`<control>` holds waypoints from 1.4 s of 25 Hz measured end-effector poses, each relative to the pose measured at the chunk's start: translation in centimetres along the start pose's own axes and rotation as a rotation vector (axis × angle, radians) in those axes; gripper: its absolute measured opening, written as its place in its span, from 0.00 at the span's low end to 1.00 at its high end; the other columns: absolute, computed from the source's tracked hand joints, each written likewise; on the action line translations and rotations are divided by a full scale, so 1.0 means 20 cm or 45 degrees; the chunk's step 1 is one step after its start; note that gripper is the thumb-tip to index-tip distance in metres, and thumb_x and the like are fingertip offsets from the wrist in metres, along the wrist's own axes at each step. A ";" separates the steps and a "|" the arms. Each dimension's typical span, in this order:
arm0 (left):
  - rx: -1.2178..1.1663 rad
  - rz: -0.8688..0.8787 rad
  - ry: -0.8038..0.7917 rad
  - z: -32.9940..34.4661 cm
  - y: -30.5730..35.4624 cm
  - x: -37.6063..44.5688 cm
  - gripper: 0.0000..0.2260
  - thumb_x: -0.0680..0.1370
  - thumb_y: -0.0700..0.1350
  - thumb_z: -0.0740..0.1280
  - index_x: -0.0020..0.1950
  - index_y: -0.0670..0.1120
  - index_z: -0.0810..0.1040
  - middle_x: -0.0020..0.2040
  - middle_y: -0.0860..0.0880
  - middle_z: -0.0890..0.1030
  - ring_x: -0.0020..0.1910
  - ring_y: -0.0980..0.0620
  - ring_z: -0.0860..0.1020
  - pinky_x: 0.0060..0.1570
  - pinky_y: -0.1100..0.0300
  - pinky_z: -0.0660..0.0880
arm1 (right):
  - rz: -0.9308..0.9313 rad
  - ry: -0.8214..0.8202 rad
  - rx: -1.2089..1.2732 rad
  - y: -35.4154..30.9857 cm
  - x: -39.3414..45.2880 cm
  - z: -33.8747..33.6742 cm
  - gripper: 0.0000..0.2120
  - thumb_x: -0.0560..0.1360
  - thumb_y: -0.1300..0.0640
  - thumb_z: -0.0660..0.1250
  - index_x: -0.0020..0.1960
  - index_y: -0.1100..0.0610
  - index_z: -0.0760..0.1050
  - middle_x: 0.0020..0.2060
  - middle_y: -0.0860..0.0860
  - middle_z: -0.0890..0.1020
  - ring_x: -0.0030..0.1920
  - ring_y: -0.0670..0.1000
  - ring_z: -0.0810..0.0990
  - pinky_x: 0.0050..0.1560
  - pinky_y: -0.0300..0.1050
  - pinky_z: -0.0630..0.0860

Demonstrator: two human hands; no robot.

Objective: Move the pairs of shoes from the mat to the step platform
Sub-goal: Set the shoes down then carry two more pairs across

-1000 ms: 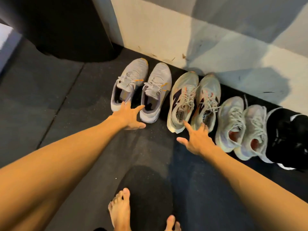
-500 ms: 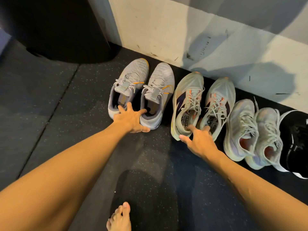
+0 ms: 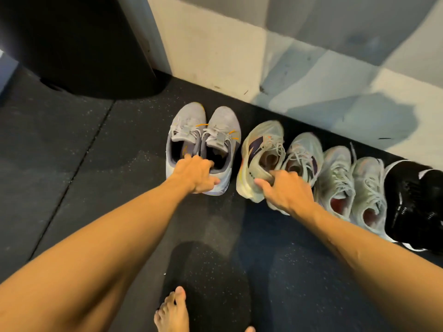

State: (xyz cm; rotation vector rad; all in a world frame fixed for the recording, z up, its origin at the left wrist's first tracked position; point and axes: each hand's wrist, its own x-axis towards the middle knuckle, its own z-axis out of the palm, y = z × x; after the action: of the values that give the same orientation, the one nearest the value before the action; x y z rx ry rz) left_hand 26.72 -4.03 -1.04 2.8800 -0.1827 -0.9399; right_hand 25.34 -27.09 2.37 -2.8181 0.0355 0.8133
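Several pairs of shoes stand in a row on the dark speckled mat (image 3: 100,149) along the wall. My left hand (image 3: 195,174) grips the heels of the grey pair with orange laces (image 3: 203,130), fingers hooked inside both openings, pinching the two shoes together. My right hand (image 3: 281,190) grips the heels of the pale yellow-and-white pair (image 3: 261,142), whose left shoe tilts onto its side. A light grey pair with red insoles (image 3: 347,185) sits to the right, then a black pair (image 3: 412,202) at the frame's edge. No step platform is in view.
A pale concrete wall (image 3: 239,56) runs behind the shoes. A large black object (image 3: 79,44) stands at the upper left on the mat. My bare feet (image 3: 171,310) are on the mat at the bottom. A seam in the mat runs diagonally at left.
Both hands went from hovering at the heels to closing on the pairs. The grey shoes are pressed together, and the yellow-white left shoe has tipped sideways.
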 end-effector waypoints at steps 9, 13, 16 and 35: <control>0.128 0.039 0.004 -1.37 0.28 -0.65 0.20 0.76 0.59 0.59 0.55 0.45 0.79 0.56 0.39 0.78 0.53 0.39 0.77 0.42 0.54 0.66 | 0.234 -0.269 0.496 -0.16 -0.49 -1.32 0.25 0.74 0.38 0.63 0.54 0.59 0.79 0.41 0.53 0.80 0.39 0.54 0.78 0.40 0.46 0.76; 0.116 0.125 -0.037 -2.29 0.49 -1.31 0.20 0.76 0.59 0.61 0.55 0.45 0.80 0.59 0.41 0.80 0.56 0.41 0.77 0.44 0.55 0.67 | 0.048 -0.176 0.213 -0.35 -1.10 -2.27 0.41 0.70 0.24 0.47 0.58 0.55 0.77 0.61 0.57 0.79 0.58 0.59 0.77 0.57 0.49 0.72; 0.181 0.153 0.040 -2.89 0.61 -1.77 0.25 0.72 0.63 0.60 0.56 0.45 0.80 0.61 0.42 0.79 0.58 0.41 0.77 0.48 0.54 0.70 | 0.030 0.031 0.054 -0.51 -1.56 -2.92 0.40 0.73 0.27 0.50 0.66 0.58 0.72 0.68 0.57 0.74 0.65 0.58 0.73 0.60 0.52 0.68; 0.563 0.830 0.263 -4.01 1.14 -3.06 0.22 0.80 0.59 0.55 0.47 0.41 0.76 0.58 0.38 0.78 0.50 0.42 0.73 0.47 0.54 0.66 | 0.517 0.721 0.104 -0.62 -3.27 -3.83 0.34 0.71 0.26 0.53 0.37 0.58 0.73 0.48 0.54 0.81 0.52 0.57 0.78 0.49 0.51 0.70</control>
State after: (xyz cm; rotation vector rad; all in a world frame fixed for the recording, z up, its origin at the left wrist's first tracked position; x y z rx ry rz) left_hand 23.41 -12.47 102.00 2.9016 -1.3532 -0.5168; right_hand 11.07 -32.90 102.77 -2.8968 0.7223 0.0429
